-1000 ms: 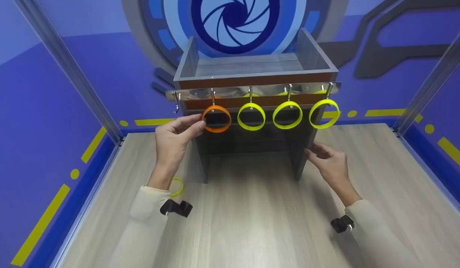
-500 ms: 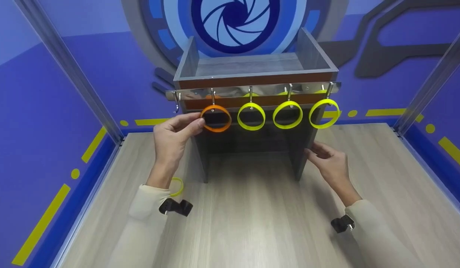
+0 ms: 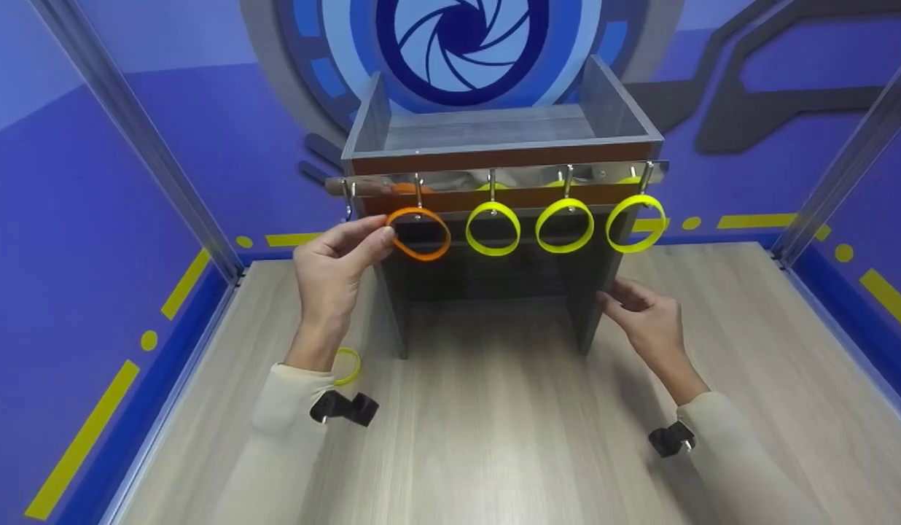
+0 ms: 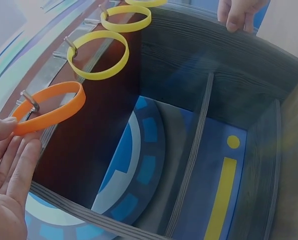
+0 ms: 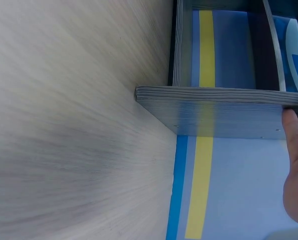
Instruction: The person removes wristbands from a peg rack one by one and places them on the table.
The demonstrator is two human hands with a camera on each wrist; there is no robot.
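Observation:
My left hand (image 3: 330, 273) pinches the left side of an orange wristband (image 3: 439, 248) between thumb and fingers. The band hangs over the second hook from the left on a metal hook rail (image 3: 450, 179), pulled slightly out of round. Also in the left wrist view, the orange band (image 4: 64, 112) loops around its hook at my fingertips. Three yellow wristbands (image 3: 493, 253) hang on the hooks to its right. My right hand (image 3: 647, 313) grips the front edge of the right side panel of a grey wooden shelf (image 3: 593, 292); its far fingers are partly hidden.
The leftmost hook (image 3: 347, 200) carries no band. Another yellow wristband (image 3: 357, 364) lies on the wooden tabletop (image 3: 494, 437), partly behind my left wrist. Blue printed walls (image 3: 188, 160) with metal corner posts enclose the table behind and at both sides.
My left hand has shifted slightly left, drawing the orange wristband's left side with it, and the band has become a little misshapen. The right hand stays in place on the shelf panel.

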